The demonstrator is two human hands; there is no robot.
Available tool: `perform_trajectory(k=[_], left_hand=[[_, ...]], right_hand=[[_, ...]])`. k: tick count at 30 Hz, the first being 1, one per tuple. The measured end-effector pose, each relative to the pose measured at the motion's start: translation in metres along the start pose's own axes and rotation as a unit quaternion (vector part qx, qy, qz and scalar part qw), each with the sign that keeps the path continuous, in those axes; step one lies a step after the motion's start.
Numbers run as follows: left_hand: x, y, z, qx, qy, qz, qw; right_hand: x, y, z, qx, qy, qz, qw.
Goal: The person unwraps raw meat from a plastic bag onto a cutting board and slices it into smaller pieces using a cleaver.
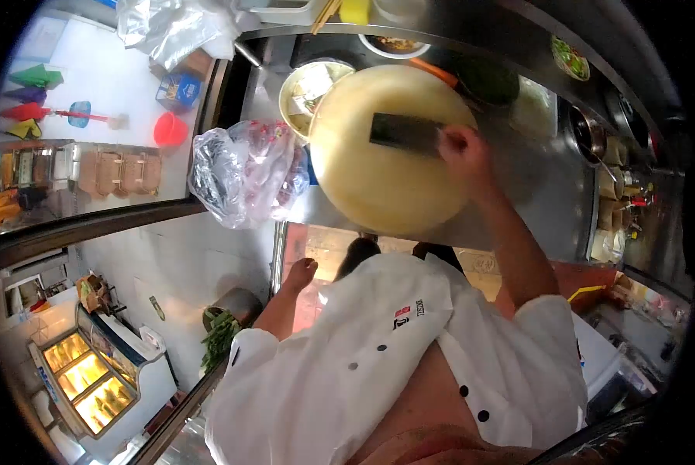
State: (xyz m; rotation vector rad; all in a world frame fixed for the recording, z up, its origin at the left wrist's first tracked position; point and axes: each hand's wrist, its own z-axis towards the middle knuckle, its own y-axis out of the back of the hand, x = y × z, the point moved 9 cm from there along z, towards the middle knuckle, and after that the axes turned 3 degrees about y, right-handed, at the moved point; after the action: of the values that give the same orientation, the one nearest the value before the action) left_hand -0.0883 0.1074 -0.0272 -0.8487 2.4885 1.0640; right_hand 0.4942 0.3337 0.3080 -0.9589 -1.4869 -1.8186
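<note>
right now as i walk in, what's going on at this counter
A person in a white jacket with dark buttons holds a dark, rectangular blade, probably a cleaver, in the right grip, over a large, round, pale board. Blur hides whether it touches the board. The left grip is low beside the grey metal counter, with nothing visible in it. A crumpled, see-through plastic bag lies left of the board.
</note>
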Motion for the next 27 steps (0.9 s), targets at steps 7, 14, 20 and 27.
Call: perform_trajectory(k=[7,14,20,27], left_hand=[[-0.004,-0.020,-0.045,0.004,0.146,-0.121,0.982],[0.037,-0.048,-0.053,0.007,0.027,-0.112,0.993],[-0.170,0.064,-0.008,0.040,-0.105,-0.126,0.986],[-0.380,0.147,0.055,-0.059,-0.283,0.052,0.956]], right_hand=[[0.054,-0.244,0.125,0.002,0.122,0.099,0.988],[-0.030,-0.277,0.090,0.110,0.035,0.057,0.992],[-0.095,-0.168,-0.091,0.271,-0.147,-0.032,0.951],[-0.113,-0.088,-0.220,0.201,-0.299,-0.017,0.933]])
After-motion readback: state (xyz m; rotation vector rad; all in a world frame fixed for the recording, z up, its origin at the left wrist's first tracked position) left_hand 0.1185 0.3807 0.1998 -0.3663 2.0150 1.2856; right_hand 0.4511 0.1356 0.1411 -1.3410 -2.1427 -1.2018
